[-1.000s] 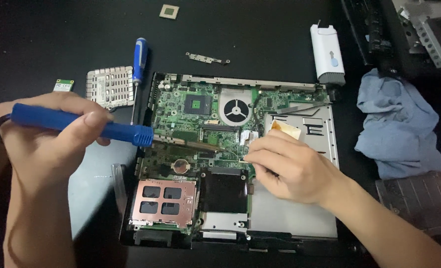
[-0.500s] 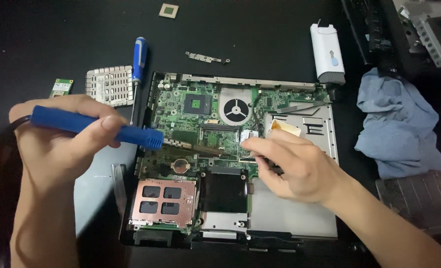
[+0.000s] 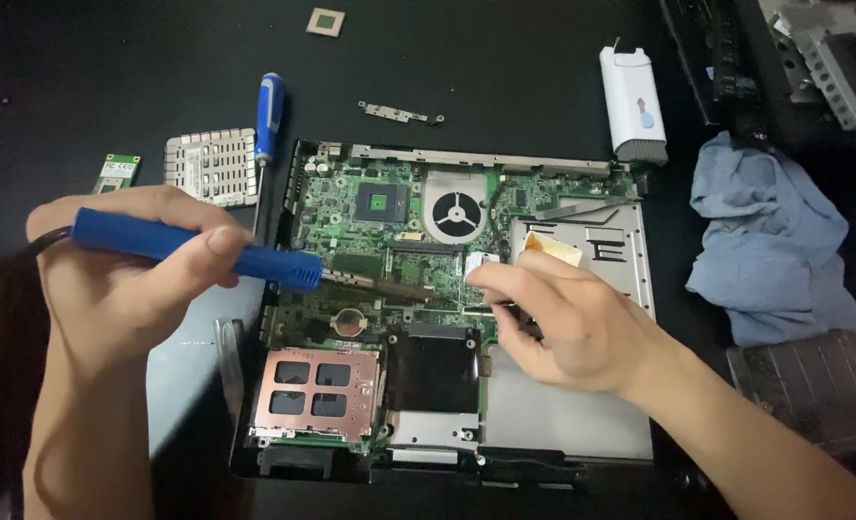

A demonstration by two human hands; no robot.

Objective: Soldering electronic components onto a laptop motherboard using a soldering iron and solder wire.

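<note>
Left hand (image 3: 125, 274): fingers wrapped tight around the blue handle of a soldering iron (image 3: 192, 248), thumb pressed on top of the grip; a dark cord leaves the handle's rear end past the wrist.
Iron tip: the metal shaft runs right from the handle and ends over the green board (image 3: 370, 217), near its middle, just left of the right hand's fingertips; whether it touches the board cannot be told.
Right hand (image 3: 568, 323): fingers drawn narrow, pinching something thin and dark at the board's right edge; what it is cannot be told. The fingertips rest beside a small white connector (image 3: 479, 260).
Laptop base (image 3: 563, 424): opened, lying flat on the black table (image 3: 158, 58), board exposed in its upper left part.
Fan (image 3: 455, 212): round, set in the board above the right hand.
Metal plate (image 3: 596, 241): silver, right of the board, with a yellow tape patch near its top.
Card slot (image 3: 317, 390): copper-coloured cage at the base's lower left.
Screwdriver (image 3: 269, 120): blue handle, lying left of the base's top corner.
Perforated cover (image 3: 211, 166): silver, just left of the screwdriver.
Small card (image 3: 118, 173): green, further left.
Chip (image 3: 325, 21): square, near the top edge.
Bracket (image 3: 399, 114): thin metal strip above the base.
White tool (image 3: 632, 106): upright-lying case at the base's top right corner.
Cloth (image 3: 765, 241): blue-grey, crumpled, right of the base.
</note>
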